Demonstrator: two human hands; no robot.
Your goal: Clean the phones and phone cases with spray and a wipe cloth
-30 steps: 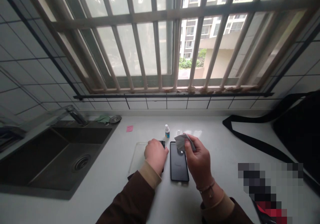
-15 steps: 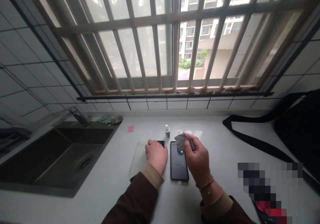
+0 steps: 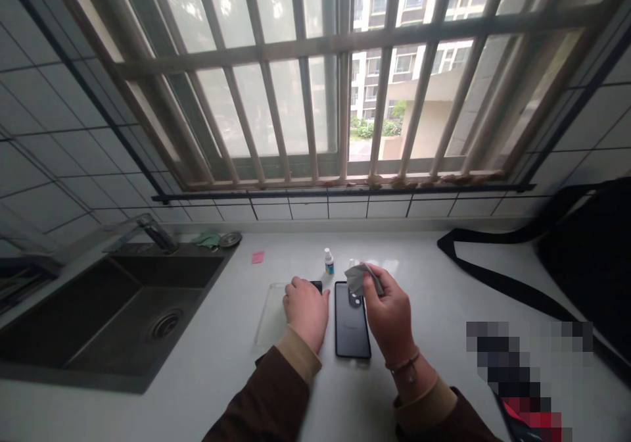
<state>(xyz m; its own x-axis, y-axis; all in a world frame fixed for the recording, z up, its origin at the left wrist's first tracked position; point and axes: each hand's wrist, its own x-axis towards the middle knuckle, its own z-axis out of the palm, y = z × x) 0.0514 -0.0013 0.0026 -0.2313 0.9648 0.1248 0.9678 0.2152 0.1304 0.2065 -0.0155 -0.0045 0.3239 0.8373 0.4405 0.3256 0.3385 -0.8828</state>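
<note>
White counter (image 3: 355,406) beneath a barred window (image 3: 305,47), viewed from above the forearms of a person in brown sleeves (image 3: 269,392) with tan cuffs. At centre, a phone (image 3: 352,333) in black, flat on the counter with its back and camera lenses upward. Above the phone's far end, a crumpled grey cloth (image 3: 362,279), pinched between thumb and fingers of the right hand (image 3: 389,310); contact between cloth and phone impossible to tell. On the right wrist, a thin bracelet (image 3: 403,365). To the left of the phone and apart from it, the left hand (image 3: 306,307), palm down with fingers bent, over a dark slab (image 3: 317,286) mostly hidden from view; grip or mere rest, unclear. Just beside that hand, a clear flat piece (image 3: 271,317) with a raised edge. Beyond the hands, a small white bottle (image 3: 328,264), upright, with a blue label. Farther left, a pink note (image 3: 257,257), then a dark sink (image 3: 123,384) with a metal tap (image 3: 160,235) and a green rag (image 3: 206,239). At far right, a black bag (image 3: 591,245) with a long strap; below it, a pixelated patch.
</note>
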